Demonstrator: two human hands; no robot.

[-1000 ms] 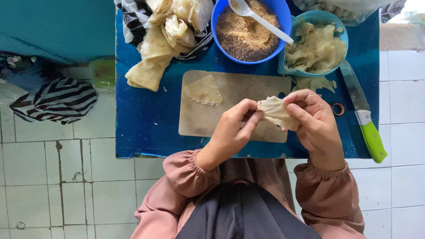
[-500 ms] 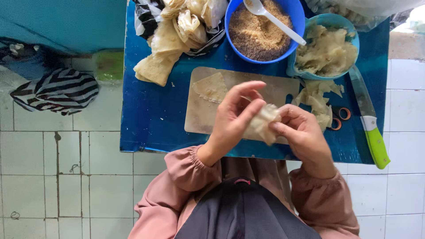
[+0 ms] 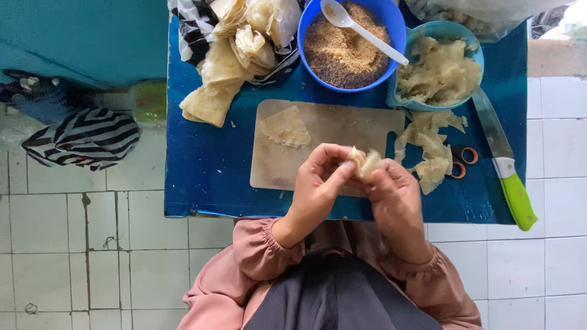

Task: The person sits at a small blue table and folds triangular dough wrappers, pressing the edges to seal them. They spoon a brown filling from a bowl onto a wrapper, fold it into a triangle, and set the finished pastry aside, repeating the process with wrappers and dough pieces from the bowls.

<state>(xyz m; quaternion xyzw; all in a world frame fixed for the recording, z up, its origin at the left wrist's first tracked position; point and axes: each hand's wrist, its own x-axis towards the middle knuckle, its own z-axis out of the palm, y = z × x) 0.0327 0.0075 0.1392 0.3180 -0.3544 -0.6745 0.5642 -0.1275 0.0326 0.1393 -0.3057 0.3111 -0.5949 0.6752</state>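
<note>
Since the earlier frames the pale, thin, translucent pastry wrapper [image 3: 365, 162] has gone from a spread sheet stretched between the hands to a gathered, crumpled bundle, and the hands have closed in on each other. The left hand [image 3: 318, 183] and the right hand [image 3: 394, 195] are now together, fingertips of both pinched on the wrapper, which is held in the air just above the near edge of the beige rectangular cutting board [image 3: 330, 122]. A second wrapper, folded into a triangle [image 3: 286, 127], lies flat on that board. Behind the board stand a round blue plastic bowl of brown crumbly filling [image 3: 348, 46] with a white plastic spoon [image 3: 361, 27] resting in it, and a smaller light-blue bowl of loose wrapper pieces [image 3: 440, 70]; more scraps [image 3: 428, 146] lie on the blue tabletop [image 3: 208, 171] beside it. A knife with a green handle [image 3: 507, 165] lies at the right edge. Handling judgement: the wrapper appears very light, limp and easily torn — it holds no shape of its own. It is best gripped at folded or doubled edges with fingertip pads, using light pressure; single-layer areas would likely tear under a pull.
</note>
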